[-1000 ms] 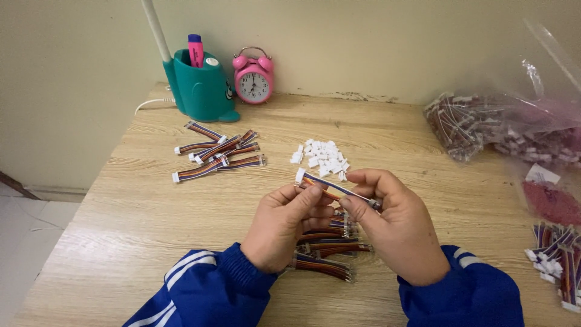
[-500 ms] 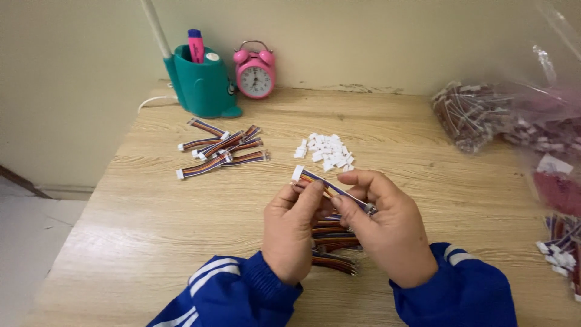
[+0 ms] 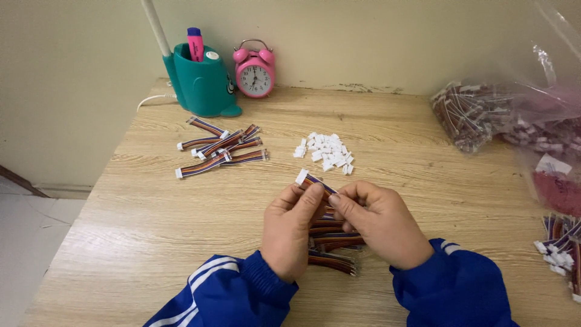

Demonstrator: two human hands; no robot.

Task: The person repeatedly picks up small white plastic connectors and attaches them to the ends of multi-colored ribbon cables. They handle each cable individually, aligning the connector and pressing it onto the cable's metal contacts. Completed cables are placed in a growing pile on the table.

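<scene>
Both hands pinch one ribbon cable (image 3: pixel 313 181) at mid-frame above the desk (image 3: pixel 151 230): left hand (image 3: pixel 292 227) and right hand (image 3: pixel 378 221) fingers closed on it, its long axis running up-left, white connector end free beyond the left fingertips

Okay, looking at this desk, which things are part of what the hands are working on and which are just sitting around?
In hand:
left hand and right hand pinching one ribbon cable
cable pile beneath the hands
loose white connectors
finished-looking cables
bagged cables

Lying about:
pink alarm clock
teal pen holder
pink highlighter
</scene>
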